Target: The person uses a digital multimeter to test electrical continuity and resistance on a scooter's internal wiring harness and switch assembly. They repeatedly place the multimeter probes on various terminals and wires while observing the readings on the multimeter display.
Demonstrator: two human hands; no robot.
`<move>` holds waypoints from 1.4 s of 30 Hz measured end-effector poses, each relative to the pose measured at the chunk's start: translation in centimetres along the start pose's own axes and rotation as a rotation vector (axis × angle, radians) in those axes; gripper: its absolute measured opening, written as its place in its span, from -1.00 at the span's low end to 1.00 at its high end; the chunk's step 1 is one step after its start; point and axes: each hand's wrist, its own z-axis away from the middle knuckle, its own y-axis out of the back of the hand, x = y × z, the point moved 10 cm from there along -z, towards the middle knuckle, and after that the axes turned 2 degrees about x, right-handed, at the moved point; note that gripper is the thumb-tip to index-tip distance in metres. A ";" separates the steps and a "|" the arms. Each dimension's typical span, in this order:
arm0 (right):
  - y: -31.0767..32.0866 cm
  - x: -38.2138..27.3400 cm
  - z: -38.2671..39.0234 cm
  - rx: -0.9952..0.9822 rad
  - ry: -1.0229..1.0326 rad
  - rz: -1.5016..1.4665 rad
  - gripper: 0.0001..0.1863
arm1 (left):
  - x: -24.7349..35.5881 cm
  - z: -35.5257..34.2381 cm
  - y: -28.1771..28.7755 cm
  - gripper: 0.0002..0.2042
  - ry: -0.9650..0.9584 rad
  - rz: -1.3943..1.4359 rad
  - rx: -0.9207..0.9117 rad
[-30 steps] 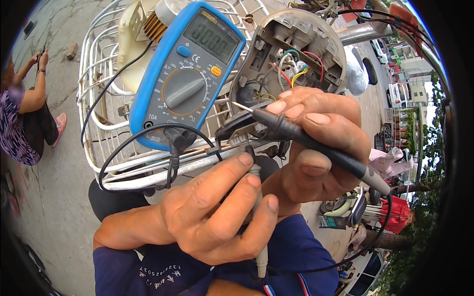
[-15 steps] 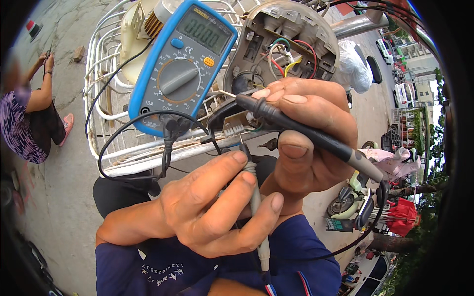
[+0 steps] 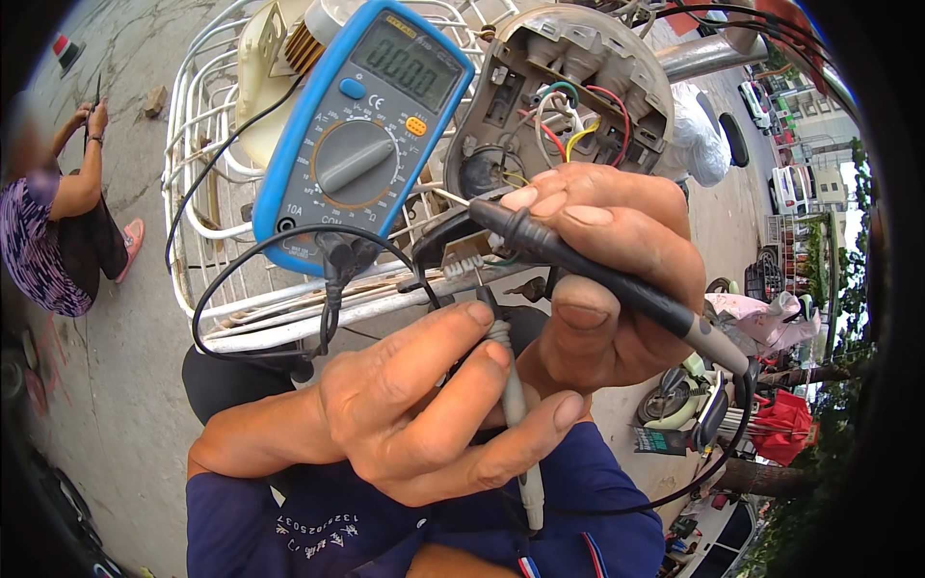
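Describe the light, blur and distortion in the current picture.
Head view: soft daylight, no hard shadow on the left hand; head view: the multimeter looks fairly crisp, but the squatting person has a blurred head; head view: black fisheye rim, with the white basket rails bowed.

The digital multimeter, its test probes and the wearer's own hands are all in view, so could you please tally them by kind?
Digital multimeter: 1
Test probes: 2
Wearer's hands: 2
Total: 5
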 end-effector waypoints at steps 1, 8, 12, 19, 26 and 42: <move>0.0 0.0 0.0 0.001 0.001 -0.002 -0.59 | 0.0 0.0 0.0 -0.58 0.005 -0.006 -0.001; -0.1 0.0 0.1 0.019 0.017 0.000 -0.59 | -0.1 0.1 -0.1 -0.58 0.016 -0.020 0.010; -0.1 0.0 0.2 0.019 0.020 0.007 -0.58 | -0.2 0.1 -0.1 -0.58 0.020 0.006 0.006; -0.2 -0.2 -0.1 -0.030 0.027 0.033 -0.57 | -0.2 0.3 -0.1 -0.58 0.016 0.015 0.033; -0.1 -0.3 -0.3 -0.054 0.000 0.039 -0.58 | -0.2 0.4 -0.1 -0.58 0.004 0.015 0.029; -0.1 -0.2 -0.3 -0.030 -0.018 0.047 -0.58 | -0.7 0.4 -0.1 -0.59 0.045 0.074 0.038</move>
